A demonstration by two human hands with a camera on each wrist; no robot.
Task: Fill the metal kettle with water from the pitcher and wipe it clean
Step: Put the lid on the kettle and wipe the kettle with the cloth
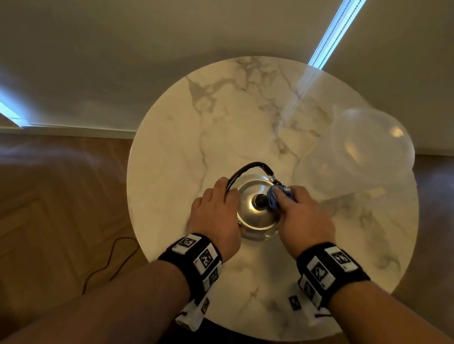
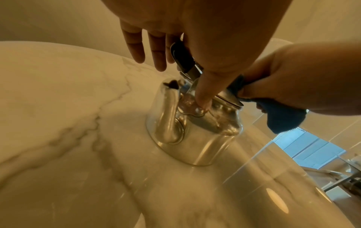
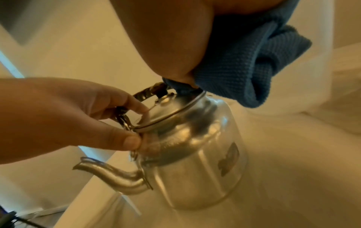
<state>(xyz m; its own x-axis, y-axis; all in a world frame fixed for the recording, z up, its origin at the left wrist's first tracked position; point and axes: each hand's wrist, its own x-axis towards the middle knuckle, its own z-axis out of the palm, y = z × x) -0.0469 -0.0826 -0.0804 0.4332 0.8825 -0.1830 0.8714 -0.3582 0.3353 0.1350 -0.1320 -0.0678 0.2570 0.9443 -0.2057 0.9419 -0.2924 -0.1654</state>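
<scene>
Pressing a bunched blue cloth onto the metal kettle's lid, my right hand holds it in a closed grip; my left hand pinches the handle base. The kettle stands lower-centre on the marble tabletop, the clear plastic pitcher at right.

Both forearms reach toward 12 o'clock, banded wrists level, the left hand at 9 o'clock gripping the kettle, the right hand at 3 o'clock bunching a cloth against it.
</scene>
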